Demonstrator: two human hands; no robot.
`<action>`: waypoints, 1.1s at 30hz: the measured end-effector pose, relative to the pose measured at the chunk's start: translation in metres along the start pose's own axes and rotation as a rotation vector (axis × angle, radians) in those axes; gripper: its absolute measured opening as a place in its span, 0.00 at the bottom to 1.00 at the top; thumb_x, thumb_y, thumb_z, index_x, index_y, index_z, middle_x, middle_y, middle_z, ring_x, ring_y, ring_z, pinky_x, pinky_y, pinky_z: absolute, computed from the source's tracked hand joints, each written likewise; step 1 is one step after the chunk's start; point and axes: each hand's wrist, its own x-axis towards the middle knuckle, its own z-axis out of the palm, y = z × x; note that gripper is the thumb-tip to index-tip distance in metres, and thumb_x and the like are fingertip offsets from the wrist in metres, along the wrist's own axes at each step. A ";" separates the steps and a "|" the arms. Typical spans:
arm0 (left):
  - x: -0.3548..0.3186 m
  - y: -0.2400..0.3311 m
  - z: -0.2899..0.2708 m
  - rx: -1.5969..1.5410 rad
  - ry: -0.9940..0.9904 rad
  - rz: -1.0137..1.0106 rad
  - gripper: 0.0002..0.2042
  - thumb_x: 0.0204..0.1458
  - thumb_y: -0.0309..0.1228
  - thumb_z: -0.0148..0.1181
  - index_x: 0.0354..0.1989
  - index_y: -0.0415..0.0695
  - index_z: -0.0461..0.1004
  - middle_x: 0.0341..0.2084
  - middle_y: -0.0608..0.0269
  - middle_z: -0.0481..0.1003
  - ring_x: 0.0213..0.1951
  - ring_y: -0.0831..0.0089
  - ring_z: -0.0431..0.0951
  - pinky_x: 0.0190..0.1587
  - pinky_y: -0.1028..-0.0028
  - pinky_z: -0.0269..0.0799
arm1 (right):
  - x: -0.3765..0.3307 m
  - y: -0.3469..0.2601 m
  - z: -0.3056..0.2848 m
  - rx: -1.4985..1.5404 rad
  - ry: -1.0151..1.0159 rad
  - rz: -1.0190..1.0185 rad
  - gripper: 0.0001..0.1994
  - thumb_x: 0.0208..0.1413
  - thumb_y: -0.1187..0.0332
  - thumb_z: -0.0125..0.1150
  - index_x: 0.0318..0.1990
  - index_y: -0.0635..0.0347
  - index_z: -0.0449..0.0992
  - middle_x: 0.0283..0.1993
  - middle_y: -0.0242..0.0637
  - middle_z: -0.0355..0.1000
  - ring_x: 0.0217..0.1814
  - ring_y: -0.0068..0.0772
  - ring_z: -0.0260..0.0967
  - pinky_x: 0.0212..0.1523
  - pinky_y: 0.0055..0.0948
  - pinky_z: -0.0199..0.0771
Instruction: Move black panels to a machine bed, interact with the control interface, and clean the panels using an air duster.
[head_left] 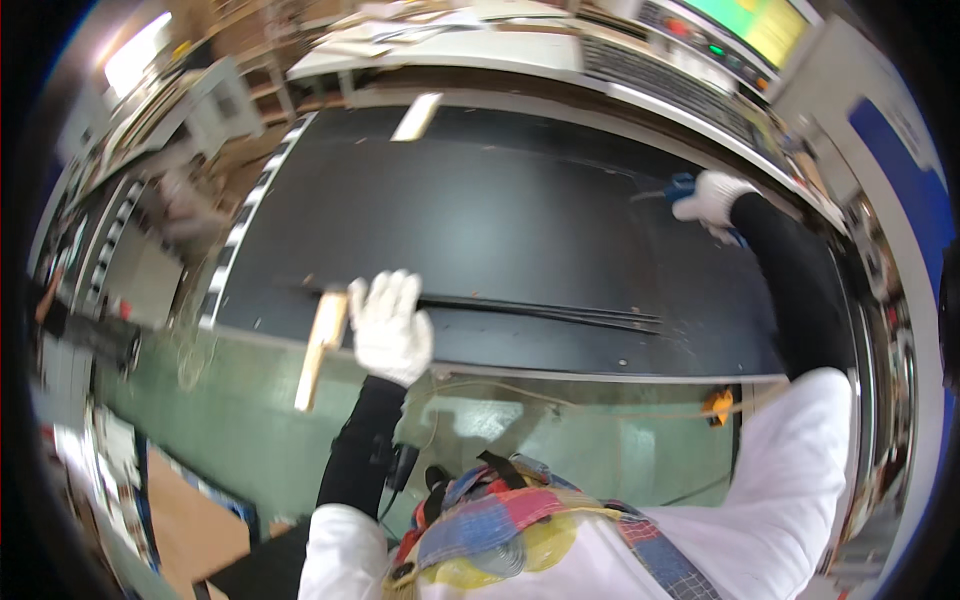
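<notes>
My left hand [391, 328], in a white glove, lies over thin dark strips [540, 311] near the front edge of the black table [430, 210]. Its fingers are stretched out flat. Right beside its thumb is a pale wooden piece [322, 350] that juts past the table's front edge. Toward the right side of the table, my right hand [716, 198], also gloved, is closed around a blue tool [680, 187] with a thin tip pointing left. The tool is blurred and its exact kind cannot be told. The strips partly fan apart at their right end.
A pale flat piece [416, 117] lies at the table's far edge. Beyond stand a keyboard [660, 85], a screen [750, 30] and a white shelf [440, 55] with papers or boards. A yellow-orange object [717, 407] and a cable lie below the front edge. Another person's arm [52, 310] shows at far left.
</notes>
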 end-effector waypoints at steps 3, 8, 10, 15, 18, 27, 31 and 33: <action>-0.003 -0.002 0.005 -0.002 0.045 0.016 0.23 0.39 0.25 0.57 0.50 0.40 0.71 0.49 0.53 0.72 0.55 0.56 0.68 0.63 0.49 0.54 | -0.073 -0.049 0.019 0.222 -0.256 -0.196 0.19 0.50 0.54 0.66 0.26 0.65 0.73 0.14 0.35 0.66 0.10 0.27 0.65 0.11 0.27 0.66; -0.017 -0.018 0.020 0.042 0.144 -0.011 0.23 0.41 0.26 0.57 0.51 0.45 0.71 0.50 0.60 0.72 0.57 0.60 0.68 0.65 0.50 0.51 | -0.168 -0.129 0.057 0.070 -0.372 -0.432 0.24 0.49 0.50 0.67 0.48 0.56 0.77 0.19 0.33 0.72 0.19 0.21 0.71 0.21 0.24 0.72; -0.010 -0.013 0.023 0.037 0.166 -0.004 0.23 0.41 0.27 0.57 0.51 0.46 0.71 0.50 0.60 0.72 0.57 0.60 0.68 0.66 0.50 0.51 | -0.151 -0.133 0.068 -0.026 -0.090 -0.481 0.21 0.50 0.51 0.65 0.43 0.59 0.79 0.22 0.38 0.75 0.23 0.29 0.75 0.27 0.29 0.76; -0.016 -0.018 0.031 0.043 0.164 -0.016 0.22 0.42 0.27 0.56 0.51 0.47 0.72 0.51 0.60 0.72 0.58 0.61 0.68 0.67 0.52 0.48 | -0.198 -0.149 0.093 -0.082 -0.387 -0.691 0.21 0.48 0.50 0.64 0.36 0.61 0.81 0.24 0.43 0.77 0.26 0.36 0.78 0.35 0.31 0.77; -0.016 -0.017 0.029 0.034 0.133 -0.036 0.23 0.42 0.27 0.56 0.51 0.47 0.71 0.51 0.60 0.71 0.59 0.61 0.67 0.67 0.51 0.48 | -0.190 -0.164 0.092 -0.003 -0.544 -0.599 0.23 0.45 0.47 0.67 0.38 0.60 0.81 0.24 0.40 0.77 0.24 0.32 0.77 0.34 0.29 0.77; -0.019 -0.028 0.030 0.010 0.137 -0.017 0.24 0.41 0.27 0.56 0.52 0.44 0.70 0.51 0.57 0.71 0.58 0.58 0.66 0.67 0.49 0.47 | -0.189 -0.176 0.091 -0.069 -0.765 -0.639 0.19 0.49 0.51 0.70 0.40 0.56 0.81 0.24 0.31 0.74 0.28 0.22 0.73 0.32 0.27 0.73; -0.013 -0.015 0.016 0.032 0.131 -0.017 0.21 0.44 0.25 0.52 0.50 0.43 0.72 0.50 0.57 0.74 0.58 0.59 0.68 0.67 0.50 0.48 | -0.194 -0.142 0.072 -0.051 -1.095 -1.074 0.19 0.47 0.51 0.72 0.37 0.57 0.81 0.23 0.31 0.74 0.24 0.18 0.67 0.28 0.25 0.69; -0.012 -0.007 0.016 0.023 0.123 -0.016 0.21 0.45 0.26 0.51 0.51 0.44 0.72 0.51 0.58 0.74 0.58 0.60 0.69 0.68 0.50 0.46 | -0.209 -0.133 0.058 0.033 -0.873 -0.893 0.17 0.46 0.55 0.74 0.34 0.61 0.81 0.25 0.34 0.76 0.27 0.23 0.73 0.28 0.23 0.71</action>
